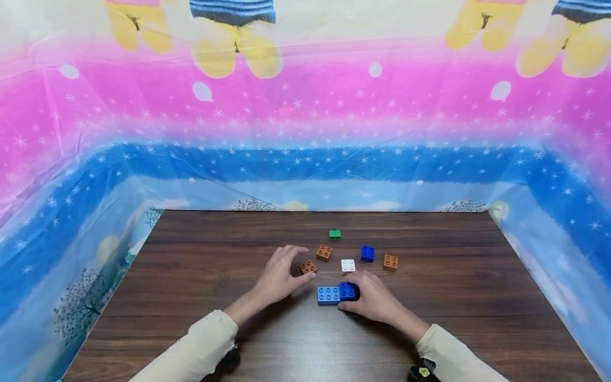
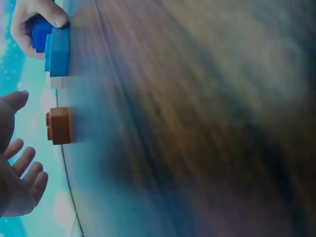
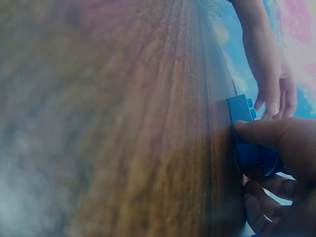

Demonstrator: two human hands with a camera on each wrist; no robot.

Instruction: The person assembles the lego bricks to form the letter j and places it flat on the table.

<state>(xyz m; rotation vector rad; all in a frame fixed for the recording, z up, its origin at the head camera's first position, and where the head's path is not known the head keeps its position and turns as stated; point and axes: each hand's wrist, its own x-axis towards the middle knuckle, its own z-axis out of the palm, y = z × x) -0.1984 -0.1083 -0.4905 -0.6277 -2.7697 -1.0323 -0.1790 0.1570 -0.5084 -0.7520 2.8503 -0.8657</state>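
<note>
My right hand (image 1: 374, 297) grips a dark blue brick (image 1: 347, 291) at the right end of a longer light blue brick (image 1: 328, 295). In the left wrist view, the dark blue brick (image 2: 41, 35) stands higher than the light blue one (image 2: 59, 52). The right thumb presses near where the two meet in the right wrist view. My left hand (image 1: 279, 276) holds nothing, its thumb and fingers spread apart beside an orange brick (image 1: 307, 267). Just behind that lies another orange brick (image 1: 324, 253).
Beyond the right hand lie a white brick (image 1: 348, 265), a second dark blue brick (image 1: 367, 253) and a third orange brick (image 1: 390, 262). A green brick (image 1: 335, 234) is farthest back. The wooden table (image 1: 191, 233) ends at a patterned cloth (image 1: 305, 164) behind and along the sides.
</note>
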